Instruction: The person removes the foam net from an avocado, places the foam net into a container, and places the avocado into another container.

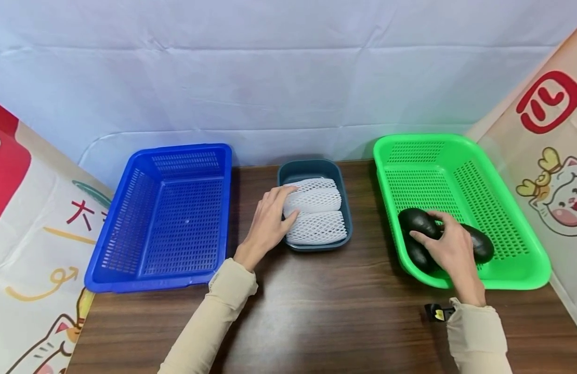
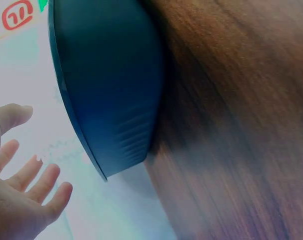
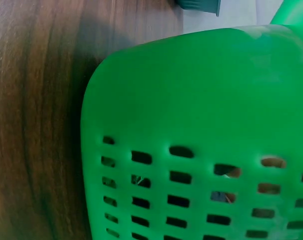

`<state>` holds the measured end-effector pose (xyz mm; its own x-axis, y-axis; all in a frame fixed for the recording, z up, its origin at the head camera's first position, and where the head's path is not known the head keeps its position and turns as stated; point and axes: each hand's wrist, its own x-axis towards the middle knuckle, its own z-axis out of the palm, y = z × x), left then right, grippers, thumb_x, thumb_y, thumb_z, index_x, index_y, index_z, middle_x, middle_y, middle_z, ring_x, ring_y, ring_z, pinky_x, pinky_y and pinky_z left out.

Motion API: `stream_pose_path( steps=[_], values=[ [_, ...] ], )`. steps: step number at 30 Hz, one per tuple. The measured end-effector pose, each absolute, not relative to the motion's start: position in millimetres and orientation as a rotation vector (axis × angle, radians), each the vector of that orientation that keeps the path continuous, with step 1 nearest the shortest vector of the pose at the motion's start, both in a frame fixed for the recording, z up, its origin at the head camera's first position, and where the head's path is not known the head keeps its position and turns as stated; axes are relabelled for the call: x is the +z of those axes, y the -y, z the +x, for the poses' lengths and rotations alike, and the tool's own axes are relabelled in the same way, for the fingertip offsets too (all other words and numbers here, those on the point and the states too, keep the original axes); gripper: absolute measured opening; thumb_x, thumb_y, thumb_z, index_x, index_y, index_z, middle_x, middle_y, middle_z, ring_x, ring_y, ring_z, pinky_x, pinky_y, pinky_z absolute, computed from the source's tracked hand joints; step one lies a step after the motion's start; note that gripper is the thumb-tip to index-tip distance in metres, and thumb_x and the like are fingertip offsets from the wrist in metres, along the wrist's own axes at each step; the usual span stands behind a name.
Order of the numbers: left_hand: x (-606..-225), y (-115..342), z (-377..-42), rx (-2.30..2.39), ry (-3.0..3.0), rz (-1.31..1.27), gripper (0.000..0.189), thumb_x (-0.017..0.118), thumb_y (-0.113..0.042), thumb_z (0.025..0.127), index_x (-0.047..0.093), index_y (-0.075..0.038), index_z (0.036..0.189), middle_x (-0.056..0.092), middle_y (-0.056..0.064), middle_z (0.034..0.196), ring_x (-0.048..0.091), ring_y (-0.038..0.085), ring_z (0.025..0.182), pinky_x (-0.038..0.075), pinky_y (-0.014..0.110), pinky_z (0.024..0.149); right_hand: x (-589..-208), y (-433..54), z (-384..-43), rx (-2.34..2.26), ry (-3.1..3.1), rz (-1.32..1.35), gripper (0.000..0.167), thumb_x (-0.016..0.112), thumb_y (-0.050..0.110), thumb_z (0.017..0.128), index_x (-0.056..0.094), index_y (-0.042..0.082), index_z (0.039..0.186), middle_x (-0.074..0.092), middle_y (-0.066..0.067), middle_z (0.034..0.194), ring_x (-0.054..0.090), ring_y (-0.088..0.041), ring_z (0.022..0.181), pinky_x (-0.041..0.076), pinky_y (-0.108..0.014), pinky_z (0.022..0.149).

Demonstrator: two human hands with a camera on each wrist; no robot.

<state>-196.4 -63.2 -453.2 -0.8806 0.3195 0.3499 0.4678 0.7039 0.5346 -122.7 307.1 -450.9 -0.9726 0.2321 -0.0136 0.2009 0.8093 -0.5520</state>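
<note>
My left hand (image 1: 268,221) reaches over the left side of a small dark teal box (image 1: 315,248). White foam net sleeves (image 1: 316,228) lie in that box, and the thumb and index finger are apart at their left ends. The left wrist view shows its fingers spread, with nothing between them. My right hand (image 1: 452,246) is inside the green basket (image 1: 518,283), with thumb and fingers round a glossy black egg-shaped fruit (image 1: 417,222). Two more such fruits lie there, one below it (image 1: 419,255) and one to the right (image 1: 480,245), partly covered by the hand.
An empty blue basket (image 1: 187,223) stands to the left on the brown wooden table (image 1: 316,311). A small black object with a yellow mark (image 1: 438,312) lies by the right sleeve. A pale cloth (image 1: 270,78) hangs behind, and printed sheets flank both sides.
</note>
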Motion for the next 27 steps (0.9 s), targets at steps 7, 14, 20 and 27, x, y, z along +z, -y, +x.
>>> stream_pose_path(
  steps=[7,14,20,27],
  values=[
    [-454.3,69.0,-190.5,-0.975,2.65,-0.608,0.05,0.073,-0.02,0.09,0.055,-0.015,0.137,0.058,0.008,0.135,0.053,0.029,0.122,0.046,0.048,0.097,-451.6,-306.5,-124.4,0.93,2.974,-0.262,0.056,0.064,0.034,0.096,0.051,0.002,0.14,0.051,-0.033,0.137,0.052,-0.051,0.118,0.041,-0.066,0.087],
    [-451.2,72.5,-181.3,-0.98,2.643,-0.596,0.049,0.073,-0.019,0.09,0.056,-0.015,0.136,0.059,0.007,0.135,0.054,0.028,0.122,0.046,0.048,0.096,-451.7,-304.1,-125.6,0.959,2.865,-0.204,0.053,0.067,0.032,0.094,0.055,0.002,0.136,0.055,-0.034,0.134,0.053,-0.051,0.118,0.039,-0.066,0.09],
    [-449.3,75.6,-173.7,-0.969,2.633,-0.596,0.05,0.073,-0.02,0.09,0.055,-0.014,0.136,0.06,0.007,0.134,0.054,0.028,0.122,0.046,0.048,0.096,-451.3,-290.6,-128.0,0.971,2.738,-0.095,0.049,0.07,0.027,0.093,0.058,0.002,0.133,0.06,-0.031,0.127,0.053,-0.048,0.117,0.038,-0.063,0.091],
    [-450.6,77.9,-166.6,-0.889,2.603,-0.586,0.051,0.074,-0.023,0.089,0.056,-0.012,0.136,0.059,0.009,0.133,0.054,0.03,0.122,0.045,0.049,0.098,-451.3,-260.6,-130.4,0.984,2.586,0.052,0.043,0.075,0.017,0.088,0.063,0.001,0.126,0.061,-0.026,0.125,0.055,-0.044,0.117,0.04,-0.06,0.093]
  ],
)
